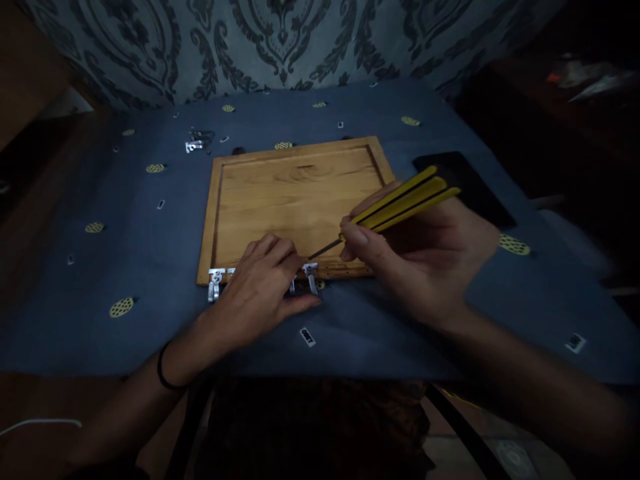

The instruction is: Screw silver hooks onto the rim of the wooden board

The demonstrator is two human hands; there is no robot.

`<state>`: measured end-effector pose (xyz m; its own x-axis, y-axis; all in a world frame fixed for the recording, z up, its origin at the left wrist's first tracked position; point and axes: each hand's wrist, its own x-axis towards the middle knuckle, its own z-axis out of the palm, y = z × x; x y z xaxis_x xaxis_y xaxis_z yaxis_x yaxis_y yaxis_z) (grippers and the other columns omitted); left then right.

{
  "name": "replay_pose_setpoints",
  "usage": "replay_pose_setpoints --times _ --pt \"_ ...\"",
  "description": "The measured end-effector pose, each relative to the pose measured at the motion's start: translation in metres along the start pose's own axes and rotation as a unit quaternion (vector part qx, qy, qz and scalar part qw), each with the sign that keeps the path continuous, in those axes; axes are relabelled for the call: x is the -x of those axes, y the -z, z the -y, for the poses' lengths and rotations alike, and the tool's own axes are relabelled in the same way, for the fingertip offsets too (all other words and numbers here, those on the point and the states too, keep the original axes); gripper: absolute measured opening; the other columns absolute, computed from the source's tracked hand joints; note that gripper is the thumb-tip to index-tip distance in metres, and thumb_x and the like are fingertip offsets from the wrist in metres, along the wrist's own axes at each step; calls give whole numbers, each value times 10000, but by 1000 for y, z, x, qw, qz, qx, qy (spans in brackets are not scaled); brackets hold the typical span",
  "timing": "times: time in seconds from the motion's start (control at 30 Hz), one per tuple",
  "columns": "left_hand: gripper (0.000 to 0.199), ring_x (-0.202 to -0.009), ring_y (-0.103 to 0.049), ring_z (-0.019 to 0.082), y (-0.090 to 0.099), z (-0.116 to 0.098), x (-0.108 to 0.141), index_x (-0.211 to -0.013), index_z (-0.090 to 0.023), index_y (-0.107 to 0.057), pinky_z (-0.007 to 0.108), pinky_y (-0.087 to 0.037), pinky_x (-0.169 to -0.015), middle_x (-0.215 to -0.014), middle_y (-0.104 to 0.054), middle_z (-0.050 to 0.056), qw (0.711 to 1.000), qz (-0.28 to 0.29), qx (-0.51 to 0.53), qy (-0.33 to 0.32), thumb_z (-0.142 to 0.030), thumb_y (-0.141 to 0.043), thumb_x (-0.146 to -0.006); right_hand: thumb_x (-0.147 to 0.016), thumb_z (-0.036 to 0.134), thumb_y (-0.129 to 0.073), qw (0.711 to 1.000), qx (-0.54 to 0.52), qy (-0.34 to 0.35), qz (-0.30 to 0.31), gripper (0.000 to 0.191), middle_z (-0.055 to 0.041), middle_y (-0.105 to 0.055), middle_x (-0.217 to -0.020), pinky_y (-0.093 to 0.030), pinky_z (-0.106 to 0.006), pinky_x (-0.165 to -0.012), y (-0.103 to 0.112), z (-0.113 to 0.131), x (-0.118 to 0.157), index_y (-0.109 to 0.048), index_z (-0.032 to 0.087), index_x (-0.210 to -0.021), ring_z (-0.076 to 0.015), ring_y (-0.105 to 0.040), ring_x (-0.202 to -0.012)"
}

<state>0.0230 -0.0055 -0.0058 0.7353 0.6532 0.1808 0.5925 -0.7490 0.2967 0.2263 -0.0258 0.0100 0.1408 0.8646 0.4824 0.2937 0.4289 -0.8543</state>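
Illumination is dim; brightness falls off toward the corners, where detail sinks to near-black. The wooden board (pixel 295 200) is my lightest large surface. Metal clips (pixel 216 276) return small bright highlights. My right hand (pixel 425 247) and right forearm (pixel 530 367) are softly blurred; my left hand (pixel 257 283) renders sharper. Wide-angle distortion stretches the outer tablecloth (pixel 165 253). Light direction is indeterminate.

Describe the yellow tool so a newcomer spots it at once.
Find the wooden board on the blue cloth, then the right hand at its right side. That hand grips the yellow tool, whose dark shaft slants down toward a metal bracket at the board's near edge. Its long, bright yellow handle sets it apart from the silvery bracket.
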Motion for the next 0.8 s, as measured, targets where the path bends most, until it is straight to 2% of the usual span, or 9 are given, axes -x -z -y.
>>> replay_pose_setpoints --times 0.17,0.33,0.6,0.8 --pt "425 -1044 -611 303 -1 0 0 -1091 -112 -718 460 -545 -904 -1063 -691 91 1000 -9 -2 -8 -444 -870 -876 -889 591 -802 999 20 4 45 324 22 -640 -711 -473 -369 -595 6 -4 -3 -669 298 -849 -165 -594 -601" --pt "431 -1023 -616 307 -2 0 0 -1089 -102 -722 463 -549 -884 -1049 -692 98 1000 -22 -4 -21 -452 -861 -879 -880 540 -830 997 1 7 73 314 20 -631 -737 -482 -377 -617 5 -11 0 -645 291 -830 -175 -589 -626" --pt "433 -1046 -621 314 -2 1 1 -1089 -102 -716 476 -551 -902 -1081 -701 106 1000 -17 -4 -17 -445 -870 -873 -890 490 -833 997 -4 10 81 298 11 -646 -755 -506 -379 -651 2 -18 3 -636 277 -820 -182 -613 -652" --pt "419 -1085 -619 312 -1 0 0 -1123 -117 -715 469 -540 -937 -1132 -709 111 1000 -10 -2 -8 -433 -861 -890 -910 473 -809 996 17 34 84 311 8 -635 -724 -516 -369 -615 1 -17 0 -609 269 -786 -188 -617 -642"
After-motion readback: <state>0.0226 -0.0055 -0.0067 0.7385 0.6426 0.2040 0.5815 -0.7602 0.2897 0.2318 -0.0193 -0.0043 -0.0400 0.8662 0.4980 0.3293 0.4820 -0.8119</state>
